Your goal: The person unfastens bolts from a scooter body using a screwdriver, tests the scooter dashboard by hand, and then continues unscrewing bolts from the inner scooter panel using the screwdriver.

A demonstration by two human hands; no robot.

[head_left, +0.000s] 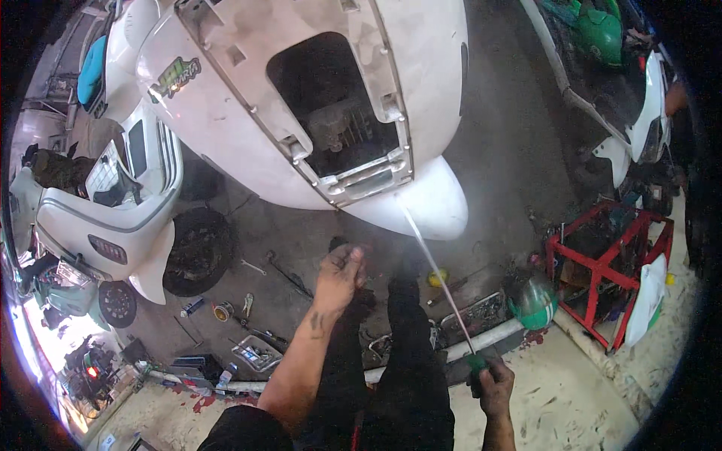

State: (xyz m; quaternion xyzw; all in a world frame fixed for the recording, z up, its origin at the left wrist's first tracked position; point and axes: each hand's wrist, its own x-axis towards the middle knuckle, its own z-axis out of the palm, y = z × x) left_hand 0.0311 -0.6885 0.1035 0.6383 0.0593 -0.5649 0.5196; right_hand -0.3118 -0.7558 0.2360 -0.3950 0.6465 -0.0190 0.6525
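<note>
A long screwdriver (440, 282) with a green handle is in my right hand (495, 385), its fingers wrapped round the handle. The bright shaft slants up and left, its far end at the lower edge of a white scooter body (233, 146); whether it touches there I cannot tell. In that body, a dark opening (331, 83) shows metal parts inside. Below it juts a white mudguard (440, 199). My left hand (340, 272) is raised above my leg, left of the shaft, fingers curled and thumb pressed in; what they hold, if anything, is hidden.
Another white scooter (105, 218) stands left, beside a wheel (199, 252). Tools and a small parts tray (257, 353) lie on the floor near my left arm. At right are a green helmet (534, 302) and a red metal frame (602, 278). A pale pipe (489, 336) crosses the near floor.
</note>
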